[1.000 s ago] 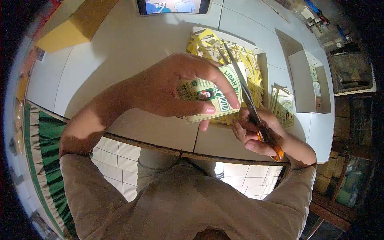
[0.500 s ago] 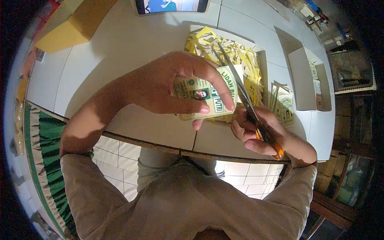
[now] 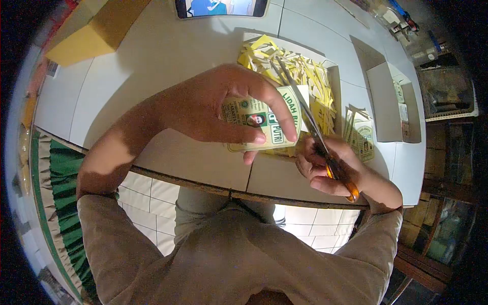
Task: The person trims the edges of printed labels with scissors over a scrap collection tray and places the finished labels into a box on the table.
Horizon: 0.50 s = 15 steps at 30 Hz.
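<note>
Between its thumb and fingers, my left hand (image 3: 229, 109) holds a printed label (image 3: 284, 133) with green lettering and a small portrait. My right hand (image 3: 330, 162) grips scissors (image 3: 316, 133) with orange-brown handles, the blades pointing up and away. The blades lie along the label's right edge, slightly apart at the tips. Behind them is an open box (image 3: 333, 76) full of yellow paper scraps (image 3: 312, 76). Several cut labels (image 3: 362, 137) stand in a pile on the table, just beyond my right hand.
A phone (image 3: 221, 7) showing a picture lies at the table's far edge. A yellow-brown carton (image 3: 81, 46) is at the far left. At the right is a long white box (image 3: 389, 101) with labels inside. The table's near edge (image 3: 203, 188) runs below my hands.
The label has turned very slightly in my left hand, and its right edge has moved a little along the scissor blades. Both hands are almost in the same place.
</note>
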### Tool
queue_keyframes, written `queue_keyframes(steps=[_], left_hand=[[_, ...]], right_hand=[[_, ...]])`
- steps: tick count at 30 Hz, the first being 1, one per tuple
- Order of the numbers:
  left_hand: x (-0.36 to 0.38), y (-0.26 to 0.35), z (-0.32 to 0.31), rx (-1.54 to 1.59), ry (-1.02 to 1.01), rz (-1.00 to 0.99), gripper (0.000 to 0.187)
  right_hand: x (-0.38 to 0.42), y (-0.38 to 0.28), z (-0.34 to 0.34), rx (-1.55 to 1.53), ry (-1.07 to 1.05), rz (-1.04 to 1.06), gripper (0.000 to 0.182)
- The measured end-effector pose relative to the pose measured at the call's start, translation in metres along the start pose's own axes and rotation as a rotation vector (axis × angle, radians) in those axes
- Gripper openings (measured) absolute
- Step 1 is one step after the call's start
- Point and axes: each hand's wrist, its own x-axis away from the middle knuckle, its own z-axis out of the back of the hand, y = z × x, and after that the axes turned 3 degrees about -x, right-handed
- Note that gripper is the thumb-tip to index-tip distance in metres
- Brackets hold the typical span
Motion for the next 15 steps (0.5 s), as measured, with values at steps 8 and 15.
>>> queue_keyframes(steps=[8, 15], left_hand=[[-0.0007, -0.0003, -0.0044, 0.041, 0.047, 0.032, 0.018], [0.0002, 0.0028, -0.0001, 0.000, -0.026, 0.060, 0.019]], right_hand=[[0.0001, 0.0029, 0.0029, 0.151, -0.009, 0.036, 0.030], [-0.0008, 0.0056, 0.0038, 0.197, 0.002, 0.098, 0.041]])
